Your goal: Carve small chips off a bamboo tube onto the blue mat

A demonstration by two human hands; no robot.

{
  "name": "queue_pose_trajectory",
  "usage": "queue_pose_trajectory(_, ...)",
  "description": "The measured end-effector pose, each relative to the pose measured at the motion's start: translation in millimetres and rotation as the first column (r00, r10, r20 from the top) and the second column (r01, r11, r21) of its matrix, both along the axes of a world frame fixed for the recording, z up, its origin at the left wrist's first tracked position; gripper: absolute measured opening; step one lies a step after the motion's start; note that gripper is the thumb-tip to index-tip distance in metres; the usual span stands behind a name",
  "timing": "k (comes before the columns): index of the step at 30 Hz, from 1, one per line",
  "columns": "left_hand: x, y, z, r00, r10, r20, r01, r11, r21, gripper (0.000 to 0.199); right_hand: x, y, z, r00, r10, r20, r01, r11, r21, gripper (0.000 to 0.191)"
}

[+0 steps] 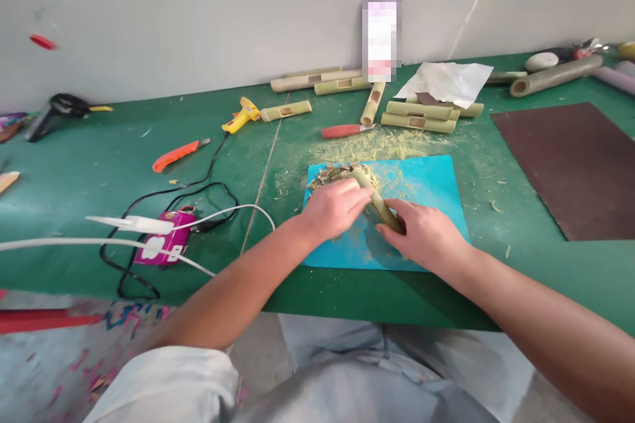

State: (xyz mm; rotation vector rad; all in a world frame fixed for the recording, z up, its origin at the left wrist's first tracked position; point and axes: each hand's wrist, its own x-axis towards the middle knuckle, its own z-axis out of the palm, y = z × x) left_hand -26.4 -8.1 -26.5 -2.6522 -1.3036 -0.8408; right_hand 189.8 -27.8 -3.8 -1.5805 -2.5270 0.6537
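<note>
Meeting over one blue mat (436,188) on one green desk (526,268), two bare hands attend to one bamboo tube (378,202), which is held slantwise above the mat's middle, its near end toward the right. The right hand (426,234) has its grip clasped about that near end, thumb and fingers on opposite sides; the left hand (333,210) sets curled fingers against the upper part, though whether its grip encloses the tube or something hidden cannot be told. One heap of bamboo chips (335,175), its pieces too jumbled to count, occupies the mat's far left corner; pale shavings (397,144) scatter past its far edge. Just beyond the mat lies one red-handled knife (340,131). Farther beyond are one lone tube (373,103) pointing toward the mat, a stack (418,122) of at least three cut tubes, and one white paper (441,82). Beyond and to the mat's left come one yellow glue gun (241,116) and, just beside its nose, one notched tube (292,110). Left of the mat, well apart, lie one orange cutter (176,156) and one magenta box (184,227); to its right, one brown sheet (570,172).
</note>
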Motion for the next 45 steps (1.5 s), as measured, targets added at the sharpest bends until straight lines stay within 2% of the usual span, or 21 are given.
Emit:
queue_pose_trajectory(2,0.8,-0.4,0.0,1.0,-0.011,0.002,0.011,1.0,0.008,0.029,-0.1,-0.2,0.4,1.0,0.004,0.003,-0.004,1.0,0.005,0.034)
queue_pose_trajectory(5,1.9,-0.3,0.0,0.998,0.057,0.009,-0.057,0.996,0.064,0.03,-0.2,-0.5,1.1,1.0,-0.004,0.005,0.004,1.0,0.014,0.034)
queue_pose_trajectory(9,2.0,-0.2,0.3,1.0,0.005,-0.019,-0.004,1.0,0.03,0.028,0.1,-0.4,0.8,1.0,0.007,0.008,-0.007,1.0,0.008,0.034)
queue_pose_trajectory(12,0.6,0.4,0.8,0.997,0.072,0.0,-0.072,0.996,0.053,0.029,0.3,-0.3,0.2,1.0,-0.005,0.0,0.005,1.0,0.018,0.034)
queue_pose_trajectory(16,0.8,-0.5,1.1,1.0,0.003,-0.027,-0.001,0.999,0.052,0.029,0.3,0.0,0.8,1.0,0.01,-0.001,-0.01,1.0,-0.009,0.034)
queue_pose_trajectory(20,1.0,1.0,1.8,0.996,0.092,-0.005,-0.091,0.992,0.085,0.029,0.1,0.1,2.4,1.0,-0.01,-0.01,0.01,1.0,-0.012,0.034)
queue_pose_trajectory(23,0.7,2.3,1.8,0.999,0.042,-0.033,-0.039,0.996,0.076,0.029,0.2,0.0,2.7,1.0,0.003,-0.009,-0.003,1.0,-0.019,0.033)
queue_pose_trajectory(27,0.7,3.2,0.4,0.996,0.093,-0.011,-0.091,0.992,0.092,0.029,0.6,-0.1,1.6,1.0,-0.007,-0.008,0.007,1.0,0.002,0.035)
queue_pose_trajectory(30,1.8,2.4,-0.4,1.0,0.008,-0.022,-0.007,0.998,0.058,0.029,0.7,0.0,0.4,1.0,-0.004,-0.001,0.004,1.0,-0.002,0.035)
queue_pose_trajectory(34,1.8,2.3,1.2,0.997,0.076,0.003,-0.076,0.994,0.077,0.029,0.5,0.2,0.0,1.0,-0.013,-0.009,0.013,1.0,0.0,0.035)
queue_pose_trajectory(38,2.5,1.3,2.5,1.0,-0.012,-0.013,0.012,0.998,0.054,0.029,0.6,0.2,1.2,1.0,-0.001,-0.007,0.001,1.0,-0.018,0.036)
queue_pose_trajectory(42,5.1,-1.5,1.7,0.997,0.067,0.033,-0.068,0.996,0.05,0.03,0.9,-0.1,2.0,1.0,-0.004,-0.011,0.004,1.0,0.003,0.034)
queue_pose_trajectory(45,6.9,-3.2,1.0,0.999,-0.046,0.019,0.046,0.999,0.015,0.027,0.8,-0.5,1.7,1.0,0.011,-0.017,-0.011,1.0,0.0,0.032)
